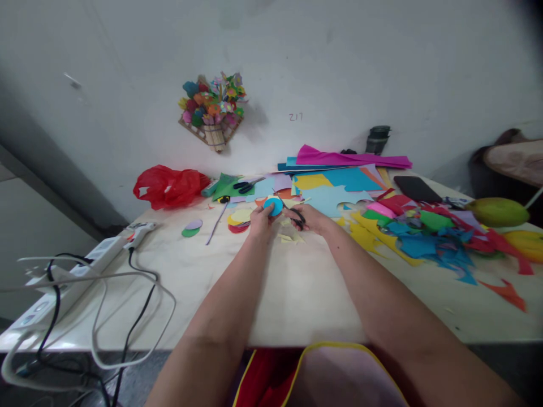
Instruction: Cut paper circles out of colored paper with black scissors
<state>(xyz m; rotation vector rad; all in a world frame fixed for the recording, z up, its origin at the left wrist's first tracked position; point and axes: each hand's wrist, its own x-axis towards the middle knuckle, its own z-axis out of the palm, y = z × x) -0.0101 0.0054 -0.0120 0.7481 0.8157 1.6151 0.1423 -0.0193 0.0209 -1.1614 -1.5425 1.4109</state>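
Pinched in my left hand [262, 219] is a round blue paper disc [275, 207]. My right hand [311, 218] grips a pair of black-handled scissors [298, 219], whose blades point left toward the disc's edge; whether they touch it I cannot tell. Beneath and between the hands lie pale yellow paper scraps [291, 234]. Left of my left hand sit yellow and red paper circles [238, 221] in a pile. Farther left are a green and a lilac paper circle [192, 228], overlapping.
Coloured sheets [339, 181] cover the table's back. Paper scraps [436, 237] heap at right beside a green fruit [498, 211]. A second pair of scissors [246, 186] and a red plastic bag [169, 186] lie at back left. A power strip [72, 282] with loose cables edges the left side.
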